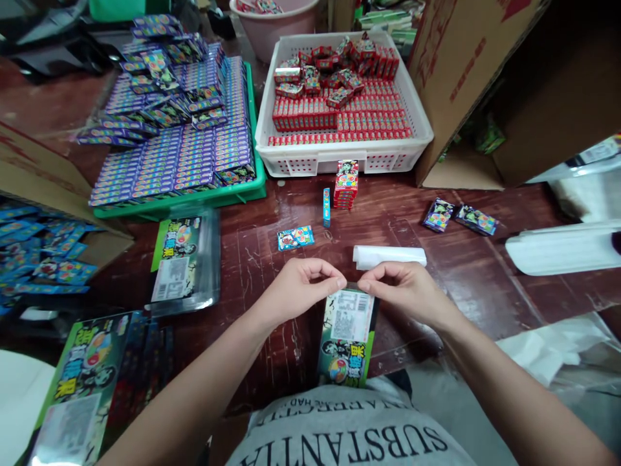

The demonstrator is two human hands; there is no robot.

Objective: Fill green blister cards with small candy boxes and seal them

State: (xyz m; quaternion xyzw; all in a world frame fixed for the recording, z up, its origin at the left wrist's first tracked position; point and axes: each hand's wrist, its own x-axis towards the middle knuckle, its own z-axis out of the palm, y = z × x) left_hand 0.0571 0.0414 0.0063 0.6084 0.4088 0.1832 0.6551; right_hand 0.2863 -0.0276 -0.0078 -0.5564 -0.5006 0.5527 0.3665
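My left hand [303,286] and my right hand [405,289] are both closed in a pinch on the top edge of a green printed plastic bag [347,336], which hangs upright just in front of my chest. The bag shows a barcode label and cartoon print. Just beyond my fingers a white roll [389,255] lies on the dark wooden table [272,349]. A small blue box [295,237] lies flat near it, another blue box [326,206] stands upright, and a short stack of red boxes [346,184] stands next to that.
A white basket [291,167] holds several red boxes. A green tray [184,202] carries several purple boxes. Flat green bags [182,262] lie at left, more [80,385] at lower left. Two purple boxes [458,217] lie at right. Cardboard cartons [466,71] stand behind.
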